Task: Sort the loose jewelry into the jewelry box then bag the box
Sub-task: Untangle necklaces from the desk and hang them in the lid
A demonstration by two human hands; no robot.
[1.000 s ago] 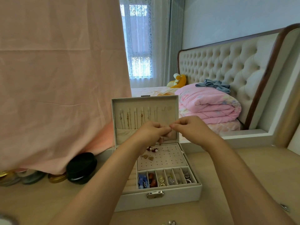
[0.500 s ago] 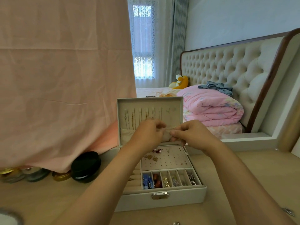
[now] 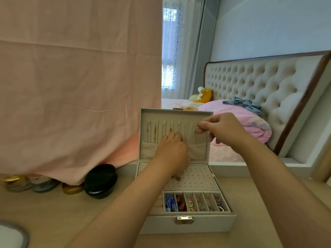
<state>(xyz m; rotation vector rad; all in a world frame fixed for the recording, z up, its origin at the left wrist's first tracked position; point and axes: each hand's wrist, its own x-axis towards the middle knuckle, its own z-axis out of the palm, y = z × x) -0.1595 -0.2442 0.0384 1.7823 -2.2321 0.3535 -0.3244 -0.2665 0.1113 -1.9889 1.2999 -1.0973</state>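
Head view, the only feed I have.

- Jewelry box [image 3: 188, 225] sits on the tabletop [image 3: 53, 212], low in frame toward 5 o'clock, latch [image 3: 184, 220] facing me.
- Its lid [image 3: 176, 113] stands upright at the far edge. Thin chains [image 3: 155, 131] hang in a row on the lining.
- Right hand [image 3: 222, 129] is up at the lid's 3 o'clock side. Thumb and forefinger pinch a small metal piece [image 3: 196, 131] against the lining, other fingers curled under.
- Left hand [image 3: 172, 149] is just at 7 o'clock of the right one, knuckles toward me, fingertips [image 3: 177, 136] on the lining among the chains. I cannot tell whether they grip anything.
- In the base, a perforated earring panel [image 3: 194, 178] lies behind a row of narrow compartments [image 3: 206, 203]. I make out blue and red beads and gold rings in them, the rest too small to read.
- Black tin [image 3: 101, 181] stands near the box at its 9 o'clock, a gold tin [image 3: 72, 188] just beside it further out.
- Pink cloth [image 3: 71, 86] hangs over the left half of the frame, its hem above the tins.
- At 2 o'clock, a bed with a tufted headboard [image 3: 259, 83], a folded pink quilt [image 3: 250, 120] and a yellow plush toy [image 3: 204, 94].
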